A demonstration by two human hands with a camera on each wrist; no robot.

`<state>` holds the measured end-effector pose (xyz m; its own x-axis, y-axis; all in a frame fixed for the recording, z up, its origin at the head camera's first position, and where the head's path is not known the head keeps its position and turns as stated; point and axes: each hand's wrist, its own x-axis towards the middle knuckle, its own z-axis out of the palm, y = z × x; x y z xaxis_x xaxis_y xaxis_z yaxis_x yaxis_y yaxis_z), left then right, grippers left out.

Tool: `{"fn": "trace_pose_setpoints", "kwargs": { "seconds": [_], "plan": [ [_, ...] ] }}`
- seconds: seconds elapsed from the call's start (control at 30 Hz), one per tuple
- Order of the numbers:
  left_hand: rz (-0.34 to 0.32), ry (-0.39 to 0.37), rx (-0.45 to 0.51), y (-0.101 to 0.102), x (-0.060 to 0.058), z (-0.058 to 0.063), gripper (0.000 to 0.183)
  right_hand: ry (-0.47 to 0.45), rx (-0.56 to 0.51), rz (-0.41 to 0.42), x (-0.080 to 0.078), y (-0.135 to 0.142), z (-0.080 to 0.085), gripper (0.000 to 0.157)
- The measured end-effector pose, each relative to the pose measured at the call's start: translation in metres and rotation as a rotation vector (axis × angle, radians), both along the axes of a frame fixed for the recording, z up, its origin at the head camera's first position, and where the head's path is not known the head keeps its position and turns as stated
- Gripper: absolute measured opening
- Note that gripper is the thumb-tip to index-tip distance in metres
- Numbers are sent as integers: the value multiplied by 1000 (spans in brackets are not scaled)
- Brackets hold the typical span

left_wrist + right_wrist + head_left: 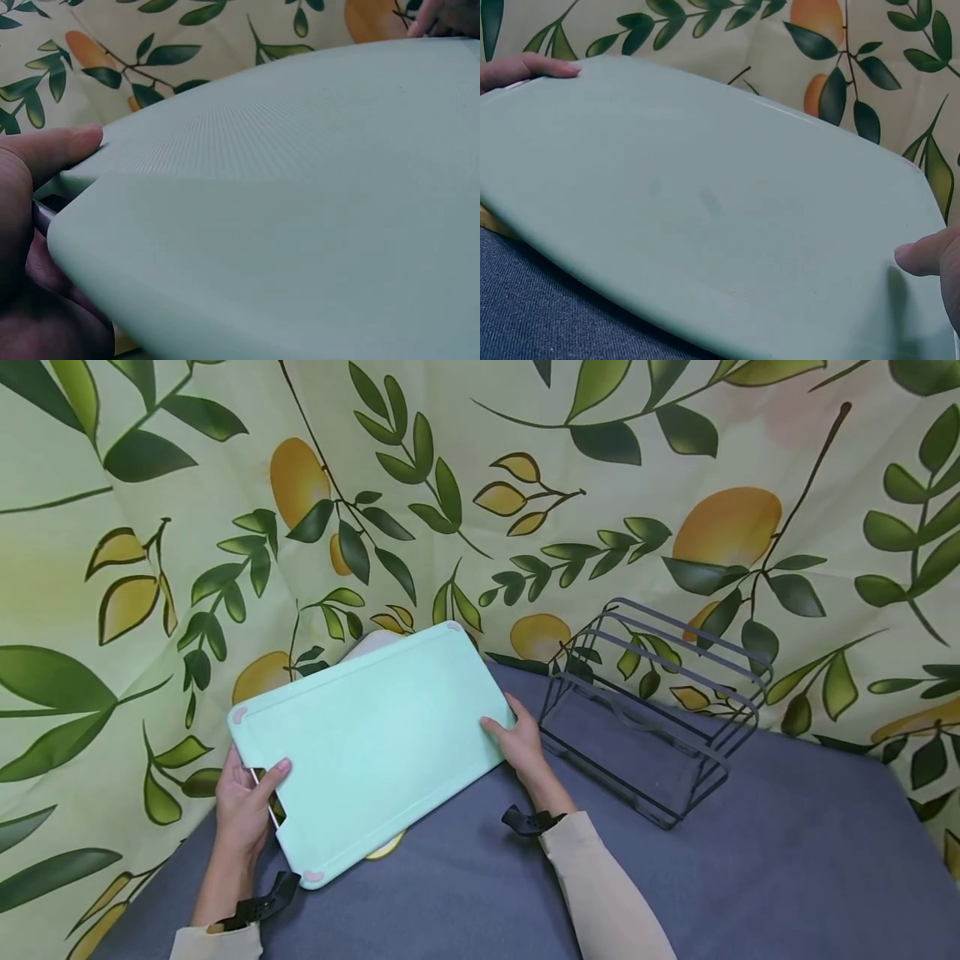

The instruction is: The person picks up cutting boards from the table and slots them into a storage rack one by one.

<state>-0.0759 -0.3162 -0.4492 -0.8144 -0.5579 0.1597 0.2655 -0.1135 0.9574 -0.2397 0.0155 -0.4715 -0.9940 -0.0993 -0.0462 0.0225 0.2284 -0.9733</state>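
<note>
Both hands hold a mint-green cutting board (375,752) with pink corner pieces, tilted above the dark cloth. My left hand (243,802) grips its left end beside the handle cutout, thumb on the upper face and fingers beneath. At the right edge, my right hand (521,739) pinches the board with its thumb on top; its other fingers are mostly hidden. The left wrist view shows the board (285,225) close up, with fine ridges near the left thumb. In the right wrist view, the right thumb (926,255) lies over the board's face.
A black wire rack (637,752) stands to the right of the board on the dark blue-grey cloth (787,860). Beneath the board, a yellow-rimmed thing (387,847) peeks out; a whitish rounded edge (372,642) shows behind it. A leaf-patterned curtain (450,485) hangs behind.
</note>
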Motion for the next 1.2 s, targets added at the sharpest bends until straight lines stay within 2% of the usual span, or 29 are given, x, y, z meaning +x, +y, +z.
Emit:
{"fn": "trace_pose_setpoints", "kwargs": {
  "seconds": [0.3,0.53,0.7,0.87,0.97,1.2],
  "plan": [
    [-41,8,-2,3,-8,-2,65,25,30,-39,5,9,3,72],
    [-62,-23,6,7,-9,-1,36,9,19,-55,8,18,-2,74],
    [-63,-20,-23,8,-13,2,44,17,-24,-52,10,23,-2,74],
    [-99,-62,-90,6,-15,5,56,8,-70,-57,12,25,2,73],
    [-111,-85,-110,5,-16,6,51,3,-76,-60,14,25,3,73],
    [-133,-71,-110,10,-18,9,43,7,-81,-86,24,32,4,72]
  ]
}}
